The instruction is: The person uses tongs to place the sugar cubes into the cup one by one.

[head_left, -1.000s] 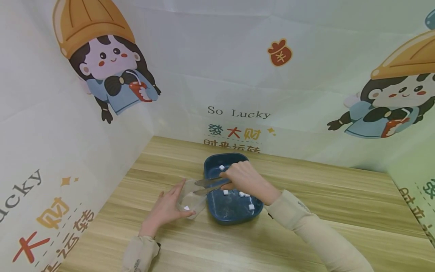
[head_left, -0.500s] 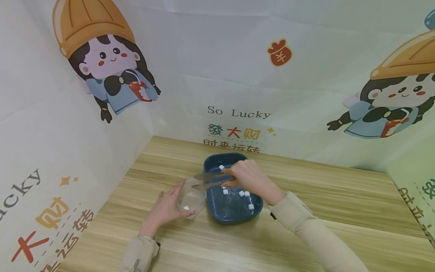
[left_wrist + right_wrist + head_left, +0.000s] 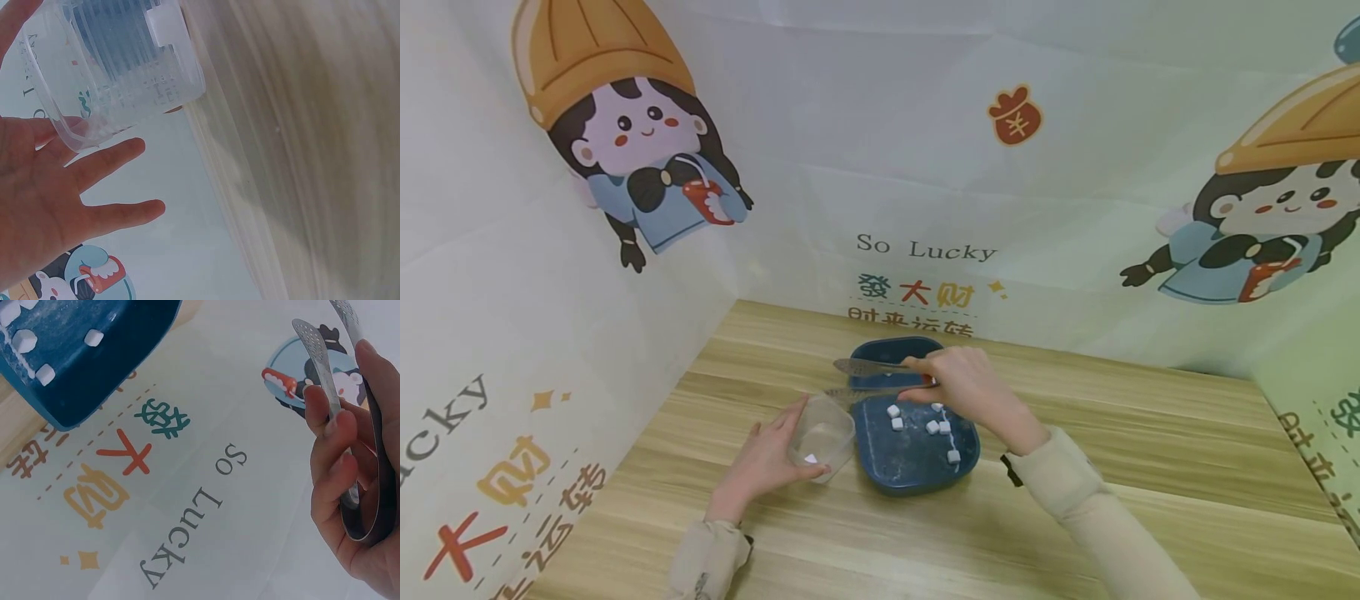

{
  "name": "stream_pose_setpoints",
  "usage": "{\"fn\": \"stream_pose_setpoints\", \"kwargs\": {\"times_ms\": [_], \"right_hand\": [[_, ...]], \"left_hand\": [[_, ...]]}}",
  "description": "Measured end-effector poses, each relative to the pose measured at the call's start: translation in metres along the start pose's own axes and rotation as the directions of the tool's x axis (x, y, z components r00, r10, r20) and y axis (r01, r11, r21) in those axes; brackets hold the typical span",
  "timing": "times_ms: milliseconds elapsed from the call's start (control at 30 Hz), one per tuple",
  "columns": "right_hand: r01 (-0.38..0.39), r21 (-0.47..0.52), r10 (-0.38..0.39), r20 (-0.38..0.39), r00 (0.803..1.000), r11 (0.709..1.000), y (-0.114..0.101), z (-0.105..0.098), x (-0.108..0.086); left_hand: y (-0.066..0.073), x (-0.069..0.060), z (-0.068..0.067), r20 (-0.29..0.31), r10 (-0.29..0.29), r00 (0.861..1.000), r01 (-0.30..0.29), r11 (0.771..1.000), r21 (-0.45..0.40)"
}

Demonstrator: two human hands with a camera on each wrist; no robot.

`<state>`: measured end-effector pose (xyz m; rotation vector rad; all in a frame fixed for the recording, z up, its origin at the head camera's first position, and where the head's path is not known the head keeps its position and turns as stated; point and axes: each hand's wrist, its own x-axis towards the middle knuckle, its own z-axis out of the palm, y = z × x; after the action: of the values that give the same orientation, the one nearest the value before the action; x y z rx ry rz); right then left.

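Note:
My left hand (image 3: pixel 766 460) holds a clear plastic container (image 3: pixel 826 429) between thumb and fingers, to the left of a dark blue tray (image 3: pixel 913 477). One white cube (image 3: pixel 165 26) lies in the container, while two fingers reach past its side in the left wrist view. Metal tongs (image 3: pixel 367 532) are in my right hand (image 3: pixel 976 385), their perforated ends spread apart with nothing between them. In the head view the tongs pass above the tray's far half. Several white cubes (image 3: pixel 953 457) lie in the tray; tongs and hand partly hide its far part.
A wood-grain table (image 3: pixel 1112 442) bears the tray and container. Behind and beside it hang pale printed cloth walls (image 3: pixel 880 192) with cartoon figures and lettering. White streaks mark the tray's floor.
The tongs have risen away from the container's opening, toward the back and right, and their ends have spread wider. My left hand and the container have stayed put.

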<state>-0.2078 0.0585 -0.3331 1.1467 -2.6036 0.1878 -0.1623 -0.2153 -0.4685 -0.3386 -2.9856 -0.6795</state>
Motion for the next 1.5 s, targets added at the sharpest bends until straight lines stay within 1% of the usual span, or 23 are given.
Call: {"fn": "stream_pose_setpoints", "kwargs": {"times_ms": [267,500,667,800,1000,1133,1333,1500], "right_hand": [[0.012,0.023,-0.011,-0.064,0.998,1.0,0.007,0.001,-0.007],[0.038,0.02,-0.035,-0.135,0.99,0.999,0.015,0.001,-0.015],[-0.008,0.034,0.013,-0.15,0.989,0.999,0.02,-0.005,-0.019],[-0.038,0.046,0.045,-0.158,0.986,0.998,0.025,-0.012,-0.023],[-0.078,0.039,0.083,-0.175,0.981,0.996,0.033,-0.018,-0.032],[-0.099,0.03,0.103,-0.183,0.978,0.995,0.037,-0.021,-0.039],[-0.137,0.034,0.141,-0.165,0.976,0.99,0.043,-0.023,-0.05],[-0.151,0.023,0.152,-0.161,0.975,0.988,0.049,-0.023,-0.057]], "left_hand": [[0.001,-0.001,0.0,-0.002,0.001,1.0,-0.001,1.0,0.002],[-0.001,0.0,0.001,-0.009,0.001,1.0,-0.001,1.0,0.003],[-0.002,0.0,0.001,-0.019,0.007,1.0,-0.007,1.0,0.01],[-0.001,0.0,0.0,-0.013,0.004,1.0,-0.004,1.0,0.011],[0.001,-0.001,0.0,-0.006,0.004,1.0,-0.004,1.0,0.004],[0.001,-0.001,-0.001,-0.012,0.012,1.0,-0.012,1.0,0.003],[0.001,0.0,0.0,-0.014,0.017,1.0,-0.017,1.0,0.005],[0.002,0.0,-0.001,-0.012,0.019,1.0,-0.019,1.0,0.001]]}}
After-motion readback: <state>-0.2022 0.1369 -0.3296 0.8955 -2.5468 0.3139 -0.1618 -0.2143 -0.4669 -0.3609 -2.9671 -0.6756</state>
